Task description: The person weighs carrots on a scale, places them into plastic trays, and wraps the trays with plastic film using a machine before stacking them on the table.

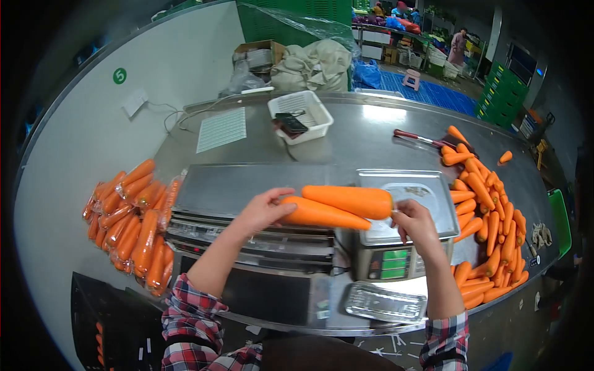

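The scale [396, 256] stands at the middle of the steel table [371, 133], its green display facing the person and its flat pan [427, 185] on top; just left of that pan, held in the air, are two carrots lying lengthwise against each other; the upper carrot [349, 201] has its thick end toward the scale, and the lower carrot [325, 214] points its tip that way; the left hand [263, 210], farther left of the scale, has its fingers curled round the thick end of the lower carrot, thumb on top; the right hand [414, 224] hangs over the scale's front edge, fingers drawn together and pinching the thick end of the upper carrot; both sleeves are red plaid.

Left of the scale and touching it sits a wrapping machine [247, 185] with a flat metal top; beyond that, well left of the scale, lies a heap of bagged carrots [130, 222]; right of the scale a long pile of loose carrots [489, 222] runs along the table edge; in front of the scale, nearer the person, lies a shiny foil tray [383, 302]; behind the scale sits a white basket [309, 105] with a dark object in it; behind and to the right lies a red-handled tool [411, 136].
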Demonstrator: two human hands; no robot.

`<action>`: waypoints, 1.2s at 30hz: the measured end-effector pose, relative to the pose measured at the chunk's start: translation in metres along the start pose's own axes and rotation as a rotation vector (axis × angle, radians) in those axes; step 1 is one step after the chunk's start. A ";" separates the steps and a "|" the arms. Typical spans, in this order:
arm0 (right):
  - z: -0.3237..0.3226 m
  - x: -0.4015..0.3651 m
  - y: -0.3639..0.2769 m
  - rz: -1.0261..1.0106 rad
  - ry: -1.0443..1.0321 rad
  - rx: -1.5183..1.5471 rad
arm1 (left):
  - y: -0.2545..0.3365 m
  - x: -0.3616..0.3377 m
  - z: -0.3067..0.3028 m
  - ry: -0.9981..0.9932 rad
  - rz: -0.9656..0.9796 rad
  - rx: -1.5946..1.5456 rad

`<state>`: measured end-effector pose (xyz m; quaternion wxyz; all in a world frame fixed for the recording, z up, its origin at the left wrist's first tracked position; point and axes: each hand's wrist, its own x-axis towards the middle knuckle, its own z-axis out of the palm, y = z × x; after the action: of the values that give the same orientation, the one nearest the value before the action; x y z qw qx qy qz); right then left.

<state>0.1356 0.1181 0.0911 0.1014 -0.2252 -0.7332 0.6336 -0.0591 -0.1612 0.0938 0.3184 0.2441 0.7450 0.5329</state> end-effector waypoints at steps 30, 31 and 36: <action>0.263 -0.013 0.012 -0.504 0.263 -1.037 | -0.139 -0.114 -0.239 0.728 0.375 0.923; 0.264 -0.014 0.010 -0.497 0.253 -1.048 | -0.128 -0.106 -0.240 0.778 0.432 0.902; 0.262 0.010 -0.013 -0.545 0.421 -1.100 | -0.107 -0.038 -0.254 0.301 0.504 0.897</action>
<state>0.0100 -0.1102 0.0561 0.2698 -0.1694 -0.9460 0.0592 -0.2225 -0.3841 0.0592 -0.0654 0.4482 0.8554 0.2511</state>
